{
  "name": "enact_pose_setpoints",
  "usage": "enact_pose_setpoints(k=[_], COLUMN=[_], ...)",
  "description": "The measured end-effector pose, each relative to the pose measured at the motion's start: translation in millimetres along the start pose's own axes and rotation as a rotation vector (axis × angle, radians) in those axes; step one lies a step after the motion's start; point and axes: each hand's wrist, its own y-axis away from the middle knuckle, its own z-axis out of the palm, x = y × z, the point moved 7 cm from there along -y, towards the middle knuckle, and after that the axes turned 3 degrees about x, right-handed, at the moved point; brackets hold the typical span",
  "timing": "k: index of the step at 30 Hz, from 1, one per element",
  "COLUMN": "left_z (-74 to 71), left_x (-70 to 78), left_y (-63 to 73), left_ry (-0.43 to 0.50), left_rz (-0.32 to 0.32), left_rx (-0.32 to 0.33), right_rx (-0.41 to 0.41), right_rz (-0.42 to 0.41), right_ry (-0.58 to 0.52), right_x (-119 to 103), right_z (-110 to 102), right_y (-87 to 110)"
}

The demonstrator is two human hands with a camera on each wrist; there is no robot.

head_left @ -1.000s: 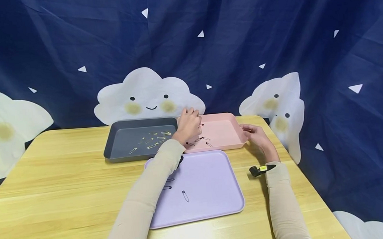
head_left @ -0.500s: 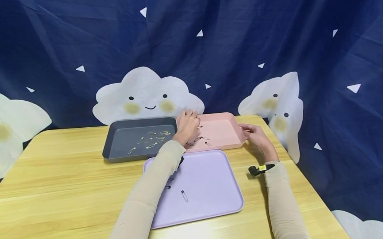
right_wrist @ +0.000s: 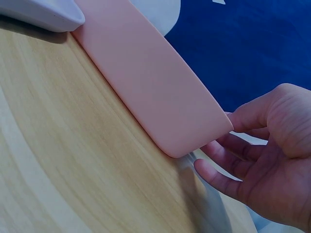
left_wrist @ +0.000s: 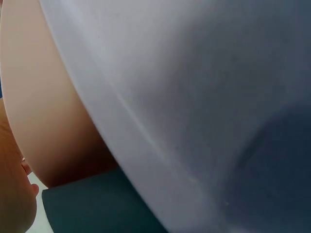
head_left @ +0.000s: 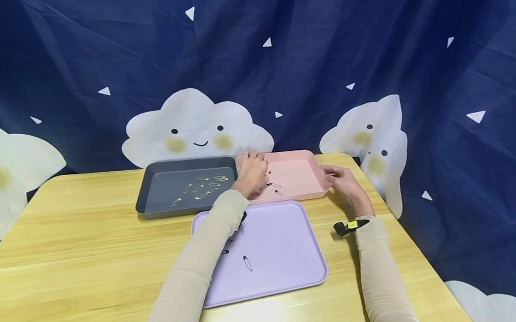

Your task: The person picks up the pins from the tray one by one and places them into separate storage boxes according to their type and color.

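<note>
My left hand reaches over the left end of the pink tray, its fingers curled. The dark head of a safety pin pokes out at its right side; the rest of the pin is hidden behind the fingers. Several black-headed safety pins lie in the pink tray just below. My right hand holds the corner of the pink tray, thumb at its rim and fingers against the outer wall. In the left wrist view, a lilac tray wall fills most of the picture.
Left of the pink tray stands a dark grey tray with several gold safety pins. In front lies a lilac tray holding several black-headed pins, partly covered by my left sleeve. A blue cloud-print curtain hangs behind the table.
My left hand has sunk slightly toward the pink tray, and the pin head beside it has come down with it. My right hand stays at the tray's edge. The head view has shifted a little.
</note>
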Motion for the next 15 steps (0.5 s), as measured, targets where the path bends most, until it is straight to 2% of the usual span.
enact_pose_setpoints(k=[15], left_z=[0.6], left_x=[-2.5], left_y=[0.5], left_ry=[0.054], left_rz=[-0.037], left_rx=[-0.037], right_rx=[0.0], right_rz=[0.003], right_ry=[-0.012], right_x=[-1.5], right_z=[1.1], right_y=[0.6])
